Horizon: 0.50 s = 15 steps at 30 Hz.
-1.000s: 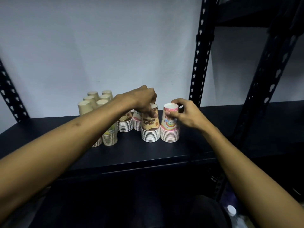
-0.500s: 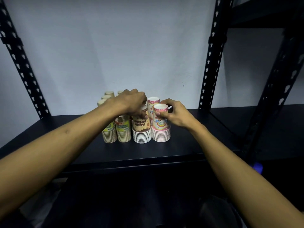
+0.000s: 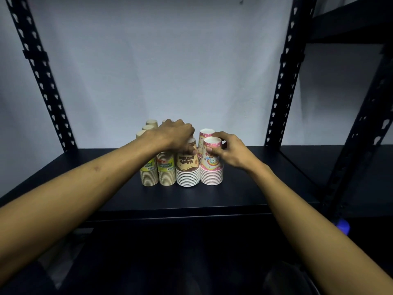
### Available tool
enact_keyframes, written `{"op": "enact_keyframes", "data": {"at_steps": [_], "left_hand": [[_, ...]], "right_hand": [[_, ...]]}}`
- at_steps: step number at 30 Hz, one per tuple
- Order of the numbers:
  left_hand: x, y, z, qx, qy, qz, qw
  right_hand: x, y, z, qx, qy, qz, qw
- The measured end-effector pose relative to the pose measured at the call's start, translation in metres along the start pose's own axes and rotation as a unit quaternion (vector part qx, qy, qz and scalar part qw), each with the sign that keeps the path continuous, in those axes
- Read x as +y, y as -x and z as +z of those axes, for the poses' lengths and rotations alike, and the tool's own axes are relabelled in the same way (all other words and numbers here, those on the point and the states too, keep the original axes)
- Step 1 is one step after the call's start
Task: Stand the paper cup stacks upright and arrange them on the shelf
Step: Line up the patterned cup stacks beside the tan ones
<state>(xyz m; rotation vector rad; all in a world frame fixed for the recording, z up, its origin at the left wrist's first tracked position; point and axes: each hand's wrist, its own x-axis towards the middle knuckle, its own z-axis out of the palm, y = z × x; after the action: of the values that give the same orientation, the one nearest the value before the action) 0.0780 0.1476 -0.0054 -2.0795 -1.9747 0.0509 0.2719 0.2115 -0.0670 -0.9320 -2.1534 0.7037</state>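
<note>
Bare forearms reach in from the near edge toward a tight cluster of paper cup stacks, all standing rim-down on the black shelf (image 3: pixel 234 194). The view now takes in both rack posts rather than one, and the hands grip the same two front stacks as a second ago. The left hand (image 3: pixel 176 135) is cupped over the top of the brown stack (image 3: pixel 187 170), fingers curled down around it; the right hand (image 3: pixel 228 150) pinches the upper cup of the front pink stack (image 3: pixel 211 167) between thumb and fingers. Those two now sit touching each other and in line with the orange-banded stack (image 3: pixel 165 171) and yellow-banded stack (image 3: pixel 148 172) to their left, so the front row looks closed up and the job seems near done. Just behind stand a second pink stack (image 3: pixel 205 133) and several plain tan stacks (image 3: pixel 151 122), partly hidden by the left hand. Farther back, perforated black posts (image 3: pixel 40 73) frame a pale wall (image 3: pixel 161 60).
</note>
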Motion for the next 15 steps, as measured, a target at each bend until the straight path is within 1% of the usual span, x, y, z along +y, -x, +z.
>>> {"op": "enact_keyframes", "data": {"at_steps": [3,9,15], "left_hand": [[-0.0013,-0.0004,0.0017,0.002,0.002,0.001,1.000],[-0.0057,-0.0028,0.0081,0.008,0.048,0.006,0.999],[-0.0042,-0.0016,0.0087,0.021,0.053,0.004,0.998]], "right_hand": [[0.0005,-0.0006,-0.0002,-0.002,-0.002,-0.001,1.000],[0.0030,-0.0004,-0.0011,-0.003,-0.004,-0.004,1.000],[0.0035,0.0011,0.0036,0.012,0.007,-0.012,1.000]]}}
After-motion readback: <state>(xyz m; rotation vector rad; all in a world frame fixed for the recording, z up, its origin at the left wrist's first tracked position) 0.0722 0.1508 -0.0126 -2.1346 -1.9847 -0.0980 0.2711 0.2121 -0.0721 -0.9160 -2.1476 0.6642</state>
